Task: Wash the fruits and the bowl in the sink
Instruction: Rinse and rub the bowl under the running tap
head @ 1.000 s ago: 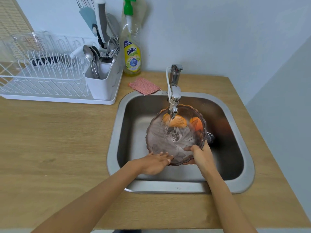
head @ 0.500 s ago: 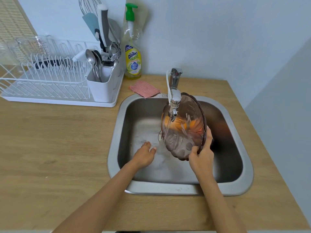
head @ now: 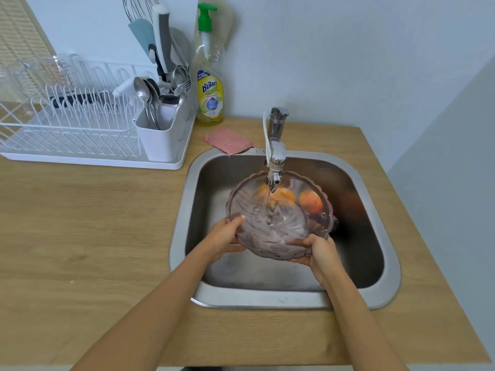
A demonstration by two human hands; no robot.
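Note:
A clear purplish glass bowl [head: 278, 228] with a scalloped rim is held over the steel sink [head: 187, 199], under the running tap [head: 276, 167]. Water streams into its hollow. My left hand [head: 225, 236] grips the bowl's left rim, thumb on the edge. My right hand [head: 318, 253] holds its near right rim from below. Two orange fruits [head: 281, 195] [head: 310, 202] show through the glass at the far side; whether they lie in the bowl or on the sink floor behind it, I cannot tell.
A white dish rack [head: 80, 124] with a cutlery holder [head: 160, 129] stands at the left on the wooden counter [head: 93, 236]. A yellow dish-soap bottle [head: 210, 84] is against the wall, and a pink scouring cloth [head: 229, 143] lies at the sink's far rim.
Half a second ago only my right hand held the bowl tilted on edge. Now the bowl is turned back with its hollow up under the stream, and my left hand has taken its left rim.

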